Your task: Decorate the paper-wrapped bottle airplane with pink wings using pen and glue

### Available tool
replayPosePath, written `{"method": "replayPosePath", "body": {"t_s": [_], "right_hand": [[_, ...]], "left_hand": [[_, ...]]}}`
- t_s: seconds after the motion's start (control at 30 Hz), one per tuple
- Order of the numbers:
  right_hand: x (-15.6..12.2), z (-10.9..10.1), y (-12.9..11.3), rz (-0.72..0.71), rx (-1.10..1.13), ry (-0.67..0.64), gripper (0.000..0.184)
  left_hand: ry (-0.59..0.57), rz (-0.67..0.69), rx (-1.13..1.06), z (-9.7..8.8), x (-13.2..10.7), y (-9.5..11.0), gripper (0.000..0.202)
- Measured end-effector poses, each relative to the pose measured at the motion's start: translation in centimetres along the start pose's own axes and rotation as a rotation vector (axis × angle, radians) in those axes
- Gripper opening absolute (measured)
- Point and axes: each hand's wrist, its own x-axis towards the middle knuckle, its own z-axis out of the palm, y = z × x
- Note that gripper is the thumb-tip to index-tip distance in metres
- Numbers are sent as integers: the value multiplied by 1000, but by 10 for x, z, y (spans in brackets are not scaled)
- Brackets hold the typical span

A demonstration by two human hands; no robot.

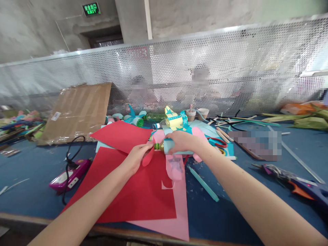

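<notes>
My right hand (181, 140) is wrapped over a plastic bottle (160, 147) that lies sideways, its body covered in light blue paper. The bottle's neck, with a green cap, points left. Beside the neck, my left hand (139, 153) pinches a small curved red paper piece (148, 158). Whether that piece touches the cap I cannot tell. Under both hands lie large red sheets (133, 194) on top of a pink sheet (179, 218). A pink cut-out with a star (175, 167) lies just below the bottle. Pink rounded shapes (199, 134) show behind my right hand.
Scissors with red handles (217, 141) and a teal marker (203, 184) lie to the right. A glue gun (289, 177) sits at far right, a purple power strip (69, 176) at left. Decorated bottles (175, 120) and cardboard (77, 112) stand before a perforated metal screen (217, 75).
</notes>
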Motion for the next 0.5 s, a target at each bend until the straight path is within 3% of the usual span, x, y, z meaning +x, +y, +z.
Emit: {"method": "replayPosePath", "body": {"t_s": [0.3,0.5], "right_hand": [[-4,-7,1,-17,7,-19,69],[-9,-14,-8,-40,-66,61,60]], "left_hand": [[-20,-24,56,-3,-3,4,32],[-21,-12,30,-4,-6,11,31]]}}
